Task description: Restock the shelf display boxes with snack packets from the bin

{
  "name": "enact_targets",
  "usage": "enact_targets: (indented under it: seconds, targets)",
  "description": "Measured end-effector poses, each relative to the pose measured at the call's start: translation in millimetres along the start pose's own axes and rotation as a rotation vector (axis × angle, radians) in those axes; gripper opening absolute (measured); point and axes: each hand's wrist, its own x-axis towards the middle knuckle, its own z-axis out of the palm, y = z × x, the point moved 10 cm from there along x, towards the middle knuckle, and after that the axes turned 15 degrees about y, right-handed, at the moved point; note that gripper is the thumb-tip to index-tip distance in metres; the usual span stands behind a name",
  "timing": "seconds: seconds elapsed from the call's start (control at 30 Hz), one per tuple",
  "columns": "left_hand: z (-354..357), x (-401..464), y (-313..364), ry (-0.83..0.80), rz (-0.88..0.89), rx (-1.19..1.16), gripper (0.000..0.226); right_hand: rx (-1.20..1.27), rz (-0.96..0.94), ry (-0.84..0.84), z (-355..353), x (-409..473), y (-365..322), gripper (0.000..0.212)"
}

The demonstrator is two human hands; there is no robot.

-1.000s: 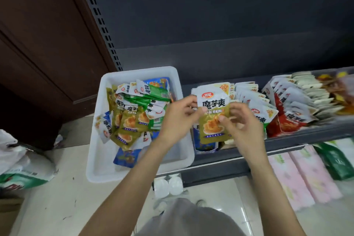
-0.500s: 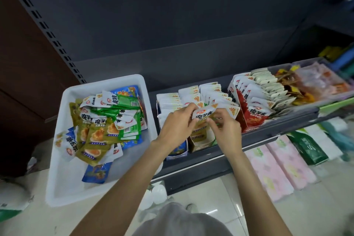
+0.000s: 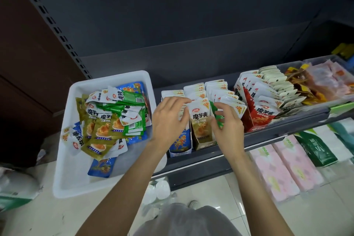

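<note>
The left hand [image 3: 169, 119] and right hand [image 3: 227, 126] both grip the olive packet [image 3: 200, 120] upright in its display box [image 3: 204, 142].

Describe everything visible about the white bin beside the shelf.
The white bin is a rectangular, smooth plastic-looking tub with rounded corners and a rolled rim, sitting upright left of the shelf. A loose heap of olive, green, blue and white snack packets fills its far half; the near floor is mostly bare. The left hand is beside it, not touching.
</note>
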Motion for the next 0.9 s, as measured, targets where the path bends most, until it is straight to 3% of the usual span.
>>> enact_targets:
  seconds: [0.13, 0.3, 0.53, 0.73, 0.8, 0.9]
  targets:
    - [-54, -12, -42, 0.087, -0.057, 0.035, 0.019, 0.098, -0.196, -0.12, 16, -9, -65, 0.023]
    - [-103, -36, -135, -0.052, -0.205, 0.341, 0.022, 0.181, -0.378, -0.424, 99, -32, -137, 0.017]
    - [-84, -81, -216, -0.553, -0.302, 0.661, 0.049, -0.146, -0.489, -0.663, 246, -36, -174, 0.046]
    - [-79, -94, -232, -0.633, -0.319, 0.679, 0.052, -0.376, -0.417, -0.767, 324, -30, -151, 0.067]
    - [-79, -94, -237, -0.613, -0.338, 0.67, 0.049, -0.435, -0.454, -0.737, 326, -33, -149, 0.054]
    - [-80, -95, -242, -0.541, -0.4, 0.621, 0.044, -0.559, -0.692, -0.609, 311, -46, -164, 0.027]
